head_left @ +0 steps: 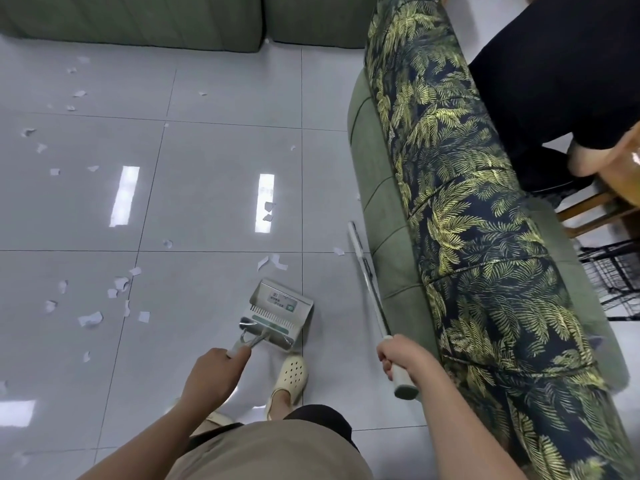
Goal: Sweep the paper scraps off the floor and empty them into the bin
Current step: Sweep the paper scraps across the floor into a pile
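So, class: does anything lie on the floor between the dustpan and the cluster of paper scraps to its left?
Nothing visible does. Only bare tile separates the dustpan, held by the left hand, from the paper scraps. The broom, in the right hand, lies on the dustpan's other side, beside the sofa.

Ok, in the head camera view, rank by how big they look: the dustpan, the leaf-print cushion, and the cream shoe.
1. leaf-print cushion, by far the largest.
2. dustpan.
3. cream shoe, smallest, though it is slightly nearer the camera.

Dustpan (281, 313) left of sofa (388, 216)
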The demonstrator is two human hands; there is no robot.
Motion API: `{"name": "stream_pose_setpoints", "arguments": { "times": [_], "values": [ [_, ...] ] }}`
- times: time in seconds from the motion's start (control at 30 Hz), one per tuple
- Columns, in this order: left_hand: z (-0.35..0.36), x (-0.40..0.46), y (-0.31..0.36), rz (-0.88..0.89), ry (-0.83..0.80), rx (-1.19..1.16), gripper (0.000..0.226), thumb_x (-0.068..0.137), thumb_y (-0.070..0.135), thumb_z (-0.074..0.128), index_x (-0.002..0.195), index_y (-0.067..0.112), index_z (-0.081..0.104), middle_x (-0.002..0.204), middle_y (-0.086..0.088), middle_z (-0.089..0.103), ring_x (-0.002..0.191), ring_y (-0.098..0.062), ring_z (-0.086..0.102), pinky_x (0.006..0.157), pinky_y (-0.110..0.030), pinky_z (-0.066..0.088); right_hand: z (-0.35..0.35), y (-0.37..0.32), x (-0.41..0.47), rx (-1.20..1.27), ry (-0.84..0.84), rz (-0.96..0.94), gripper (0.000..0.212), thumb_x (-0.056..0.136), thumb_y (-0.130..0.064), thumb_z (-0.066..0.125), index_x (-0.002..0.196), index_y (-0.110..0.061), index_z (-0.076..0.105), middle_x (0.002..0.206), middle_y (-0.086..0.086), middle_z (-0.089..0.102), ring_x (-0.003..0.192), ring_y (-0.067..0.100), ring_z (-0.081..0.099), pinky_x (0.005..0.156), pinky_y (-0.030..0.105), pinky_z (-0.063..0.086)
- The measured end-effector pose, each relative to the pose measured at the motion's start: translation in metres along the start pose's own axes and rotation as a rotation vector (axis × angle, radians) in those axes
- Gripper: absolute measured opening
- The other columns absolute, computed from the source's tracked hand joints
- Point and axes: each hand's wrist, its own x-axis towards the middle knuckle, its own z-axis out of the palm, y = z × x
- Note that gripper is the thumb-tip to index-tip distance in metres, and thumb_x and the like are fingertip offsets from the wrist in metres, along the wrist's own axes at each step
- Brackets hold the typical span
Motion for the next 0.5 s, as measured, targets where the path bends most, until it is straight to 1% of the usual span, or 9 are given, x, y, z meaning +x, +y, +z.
{"name": "stream_pose_setpoints", "arguments": {
  "times": [0.03,0.07,0.13,0.2,0.23,0.27,0.33,0.4,0.5],
  "values": [
    [0.001,-0.002,0.000,-0.007,-0.013,-0.001,0.024,0.100,0.035,0.038,0.085,0.021,0.026,0.062,-0.005,0.031,0.056,-0.019,0.027,0.053,-0.033,0.022,0.005,-0.002,0.005,0.020,-0.039,0.027,0.021,0.080,0.005,0.043,0.101,0.001,0.048,0.051,0.005,0.046,0.037,0.013,0.042,0.041,0.021,0.039],
    [0.001,-0.003,0.000,0.012,0.005,0.014,0.027,0.100,0.036,0.040,0.082,0.021,0.026,0.061,-0.005,0.031,0.056,-0.020,0.028,0.053,-0.033,0.023,0.009,-0.005,0.008,0.025,-0.084,0.054,0.018,0.081,0.005,0.043,0.097,0.001,0.048,0.052,0.005,0.046,0.038,0.012,0.042,0.040,0.021,0.038],
    [0.000,-0.004,-0.004,0.027,0.002,0.069,0.043,0.097,0.048,0.041,0.071,0.014,0.037,0.059,-0.004,0.039,0.057,-0.021,0.037,0.052,-0.033,0.029,0.013,-0.012,0.008,-0.015,-0.147,0.084,0.011,0.082,0.005,0.044,0.089,-0.002,0.047,0.053,0.005,0.046,0.038,0.009,0.040,0.038,0.018,0.037],
    [0.001,-0.003,-0.006,-0.059,0.002,0.044,0.048,0.099,0.048,0.048,0.067,0.012,0.050,0.064,-0.003,0.050,0.062,-0.023,0.046,0.053,-0.029,0.037,0.011,-0.017,0.003,-0.044,-0.195,0.078,0.010,0.082,0.004,0.045,0.088,-0.004,0.046,0.055,0.004,0.044,0.038,0.008,0.038,0.036,0.017,0.034],
    [0.001,-0.004,-0.006,-0.070,0.002,0.032,0.049,0.099,0.048,0.048,0.067,0.011,0.049,0.063,-0.003,0.050,0.061,-0.022,0.046,0.053,-0.029,0.037,0.006,-0.020,0.002,-0.009,-0.234,0.066,0.011,0.082,0.004,0.047,0.087,-0.005,0.045,0.057,0.004,0.041,0.037,0.007,0.036,0.034,0.016,0.032],
    [0.001,-0.006,-0.005,-0.037,0.001,0.032,0.051,0.095,0.051,0.045,0.066,0.009,0.045,0.059,-0.002,0.045,0.058,-0.021,0.041,0.051,-0.031,0.034,0.001,-0.024,0.002,0.063,-0.279,0.055,0.012,0.083,0.004,0.048,0.084,-0.007,0.044,0.059,0.003,0.039,0.037,0.006,0.034,0.032,0.015,0.030],
    [0.001,-0.008,-0.006,-0.007,0.014,0.022,0.046,0.084,0.053,0.038,0.067,0.010,0.035,0.055,-0.002,0.033,0.054,-0.019,0.031,0.052,-0.034,0.025,-0.011,-0.036,0.002,0.249,-0.374,0.045,0.016,0.087,0.003,0.048,0.082,-0.010,0.043,0.063,0.001,0.037,0.035,0.004,0.032,0.028,0.015,0.027],
    [-0.001,-0.007,-0.008,-0.017,0.019,0.006,0.042,0.082,0.053,0.036,0.068,0.013,0.034,0.055,-0.002,0.032,0.054,-0.019,0.030,0.054,-0.034,0.025,-0.014,-0.051,-0.006,0.321,-0.441,0.026,0.016,0.091,0.001,0.047,0.082,-0.011,0.044,0.063,0.000,0.037,0.034,0.003,0.032,0.026,0.015,0.027],
    [-0.007,-0.010,-0.014,-0.103,0.056,-0.107,0.046,0.079,0.057,0.038,0.063,0.014,0.037,0.055,-0.003,0.041,0.055,-0.021,0.037,0.054,-0.035,0.032,-0.001,-0.063,-0.021,0.185,-0.356,-0.032,0.014,0.091,0.001,0.046,0.083,-0.010,0.045,0.062,0.002,0.037,0.033,0.005,0.031,0.029,0.015,0.025]
  ]
}}
